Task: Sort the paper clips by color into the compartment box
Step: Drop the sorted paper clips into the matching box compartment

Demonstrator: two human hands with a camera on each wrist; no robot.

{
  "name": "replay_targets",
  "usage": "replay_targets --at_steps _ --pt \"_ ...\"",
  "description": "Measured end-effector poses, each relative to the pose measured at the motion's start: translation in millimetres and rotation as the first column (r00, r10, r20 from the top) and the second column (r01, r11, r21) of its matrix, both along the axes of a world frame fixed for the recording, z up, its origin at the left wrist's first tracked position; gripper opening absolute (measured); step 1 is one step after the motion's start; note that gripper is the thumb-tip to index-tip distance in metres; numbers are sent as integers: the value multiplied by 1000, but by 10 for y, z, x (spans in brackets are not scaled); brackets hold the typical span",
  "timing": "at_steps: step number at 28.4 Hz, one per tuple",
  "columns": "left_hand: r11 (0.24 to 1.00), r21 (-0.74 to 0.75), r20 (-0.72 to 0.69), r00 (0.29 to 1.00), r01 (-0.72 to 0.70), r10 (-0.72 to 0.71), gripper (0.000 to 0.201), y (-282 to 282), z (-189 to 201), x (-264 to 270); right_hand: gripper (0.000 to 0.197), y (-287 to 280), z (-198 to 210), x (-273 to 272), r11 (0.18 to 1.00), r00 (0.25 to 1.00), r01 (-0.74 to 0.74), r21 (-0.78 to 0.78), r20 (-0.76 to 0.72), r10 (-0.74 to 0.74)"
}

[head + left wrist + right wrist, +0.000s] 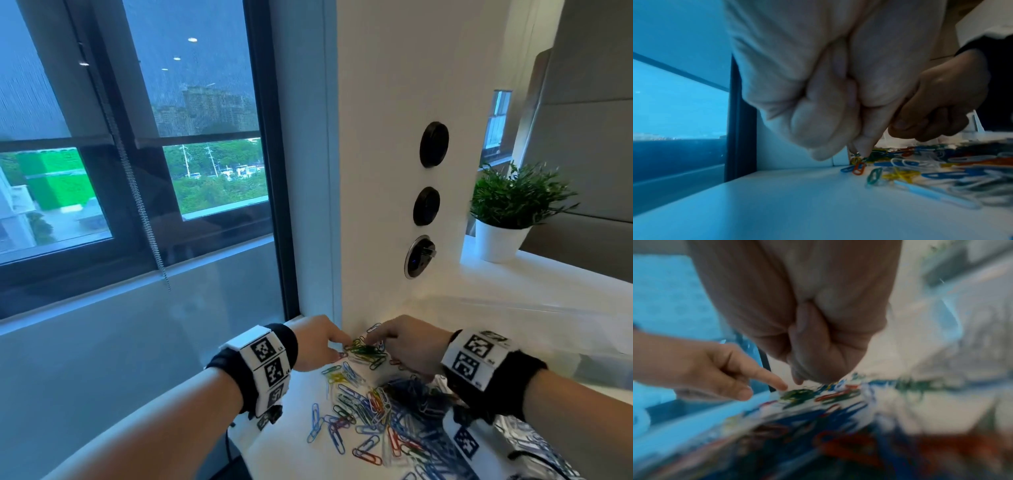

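Observation:
Paper clips of several colours (363,411) lie scattered on the white table (284,445). A small heap of green clips (364,351) sits by the wall corner. My left hand (342,346) points its index finger down onto the heap's left edge, its other fingers curled; in the right wrist view its thumb stays apart from the index. My right hand (373,339) reaches the heap from the right with fingers bent down. That view is blurred, so I cannot tell whether it pinches a clip. The clear compartment box (548,318) lies to the right, and a dark blue bunch (414,394) lies under my right wrist.
A white wall (376,205) with round sockets (419,255) rises just behind the heap. A potted plant (513,205) stands on the ledge at the back right. The table's left edge drops off beside a window (137,171). Orange (858,168) and yellow clips (900,175) lie near my left index.

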State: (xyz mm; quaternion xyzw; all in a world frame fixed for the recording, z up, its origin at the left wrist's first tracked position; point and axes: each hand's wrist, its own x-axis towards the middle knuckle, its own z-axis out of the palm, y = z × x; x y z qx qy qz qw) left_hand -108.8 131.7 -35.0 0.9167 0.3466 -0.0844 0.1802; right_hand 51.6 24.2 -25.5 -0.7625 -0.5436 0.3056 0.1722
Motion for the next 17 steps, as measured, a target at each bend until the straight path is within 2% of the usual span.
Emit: replay_targets --at_steps 2,4,7,11,14,17 --pt "997 56 -78 995 61 -56 39 -25 20 53 37 44 -8 -14 982 963 -180 -61 191 188" --pt "991 86 -144 985 105 -92 43 -59 34 96 41 65 -54 -5 966 925 -225 -126 284 252" --pt "992 70 -159 983 109 -97 49 -86 70 120 43 -3 -40 43 965 899 -186 -186 365 243" --pt "995 4 -54 993 102 -102 36 -116 93 98 48 -139 7 159 966 886 -141 -216 408 220" --pt "999 0 46 998 32 -32 32 -92 80 128 43 -194 40 215 982 897 -128 -140 405 175" --pt "999 44 34 999 6 -7 33 -109 66 185 35 -190 47 223 987 899 -155 -48 407 161"
